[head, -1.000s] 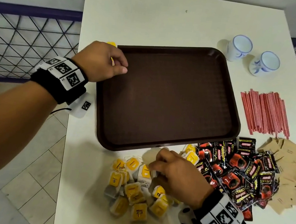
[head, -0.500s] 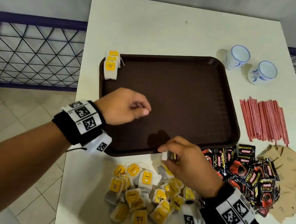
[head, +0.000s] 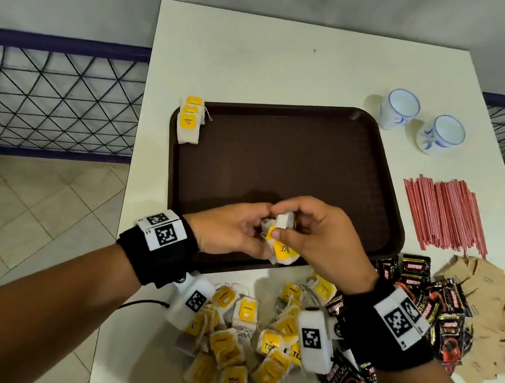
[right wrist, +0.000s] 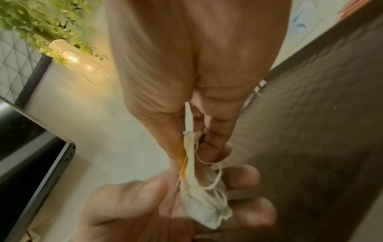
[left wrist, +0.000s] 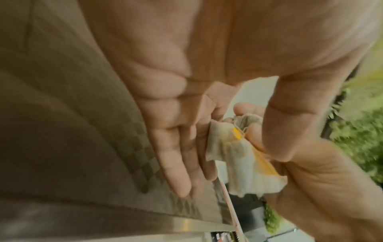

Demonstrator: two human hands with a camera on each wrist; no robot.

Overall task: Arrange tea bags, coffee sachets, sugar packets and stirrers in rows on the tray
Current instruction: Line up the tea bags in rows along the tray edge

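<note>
Brown tray point(head: 279, 169) sits mid-frame on the white table point(head: 262, 57), with three tea bags point(head: 188, 122) lined up in its upper left corner. Both hands meet over the tray's lower edge: the right hand point(head: 318, 241) pinches a small bunch of tea bags point(head: 281, 251), and the left hand point(head: 230, 230) has its fingers curled round the same bunch. Loose tea bags point(head: 240, 344) are piled lower centre, coffee sachets point(head: 417, 296), sugar packets point(head: 491, 319) and red stirrers point(head: 444, 213) off to the right.

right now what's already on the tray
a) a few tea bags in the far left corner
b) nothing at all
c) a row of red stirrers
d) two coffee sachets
a: a short overlapping row of yellow-tagged tea bags lies in the far left corner of the brown tray; the stirrers and coffee sachets lie on the table beside it.
</note>
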